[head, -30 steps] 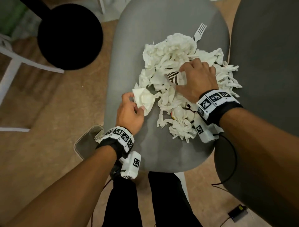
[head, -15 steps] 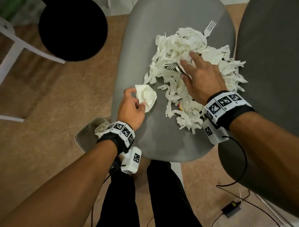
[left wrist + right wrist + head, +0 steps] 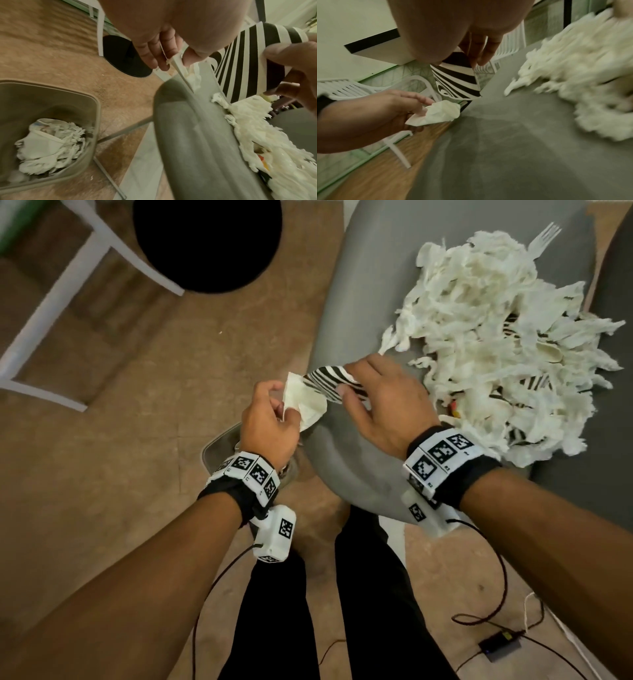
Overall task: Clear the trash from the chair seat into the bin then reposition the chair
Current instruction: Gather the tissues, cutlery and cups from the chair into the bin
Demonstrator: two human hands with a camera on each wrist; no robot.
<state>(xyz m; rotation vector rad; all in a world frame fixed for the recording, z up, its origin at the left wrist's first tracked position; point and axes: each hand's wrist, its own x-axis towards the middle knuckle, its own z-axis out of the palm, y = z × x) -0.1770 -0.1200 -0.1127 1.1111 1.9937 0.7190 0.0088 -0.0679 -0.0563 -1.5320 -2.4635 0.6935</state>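
A grey chair seat (image 3: 370, 302) carries a heap of shredded white paper (image 3: 507, 354) with a white plastic fork (image 3: 544, 234) at its far end. My right hand (image 3: 346, 378) pinches a black-and-white striped paper cup (image 3: 334, 381) over the seat's left edge. My left hand (image 3: 284, 402) grips a crumpled white napkin (image 3: 306, 402) just left of the cup. A tan bin (image 3: 51, 88) stands on the floor under that hand and holds white paper scraps (image 3: 49, 142). The right wrist view shows the striped cup (image 3: 457, 83) above the napkin (image 3: 436, 113).
A black round base (image 3: 205, 241) and a white chair frame (image 3: 68, 302) stand on the brown floor at the far left. A second grey seat (image 3: 609, 440) adjoins on the right. My legs stand at the seat's near edge; a cable and black adapter (image 3: 500, 647) lie on the floor.
My right hand has lifted the striped cup out of the paper heap and carried it left to the seat edge. My left hand has moved the napkin off the seat, toward the bin.
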